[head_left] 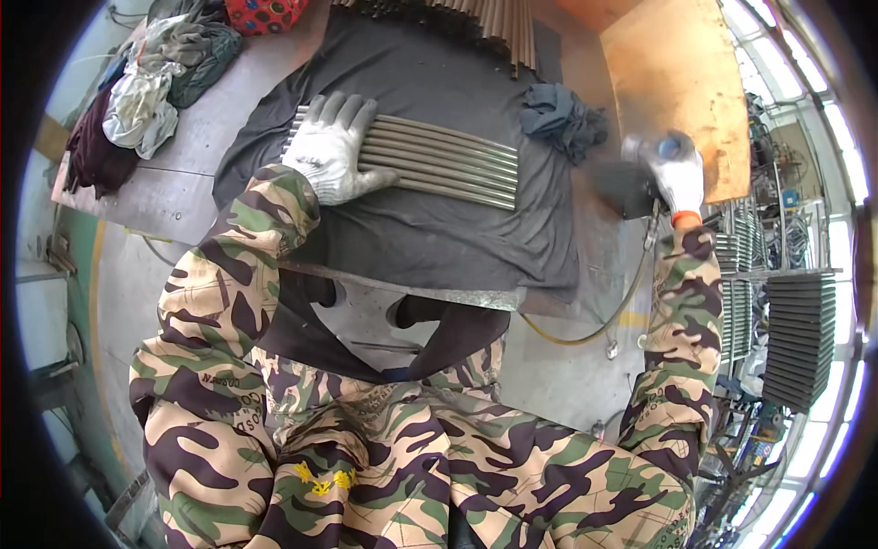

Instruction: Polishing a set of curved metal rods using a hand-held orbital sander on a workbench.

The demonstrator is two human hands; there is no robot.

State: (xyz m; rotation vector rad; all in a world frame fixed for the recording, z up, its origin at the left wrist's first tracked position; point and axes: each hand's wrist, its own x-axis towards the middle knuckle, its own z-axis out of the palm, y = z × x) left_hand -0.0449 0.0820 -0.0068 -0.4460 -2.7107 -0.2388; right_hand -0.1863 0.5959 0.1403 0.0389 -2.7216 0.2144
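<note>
My left hand (334,151), in a white and grey work glove, lies flat across the left part of a row of metal rods (448,163). Its fingers are stretched out and the thumb points right along the rods. Side by side, several rods rest on a dark cloth (393,238), their bright ends to the right. Off to the right, my right hand (681,178), also gloved, is closed around a dark hose-fed air tool (626,190). Motion smears the tool, so its exact kind does not show. It is apart from the rods.
A bundle of brown rods (494,27) lies at the far edge. Between rods and tool sits a crumpled blue-grey rag (560,119). An orange-brown board (681,91) stands at far right. The hose (594,334) loops below the table edge. Clothes (151,87) lie far left.
</note>
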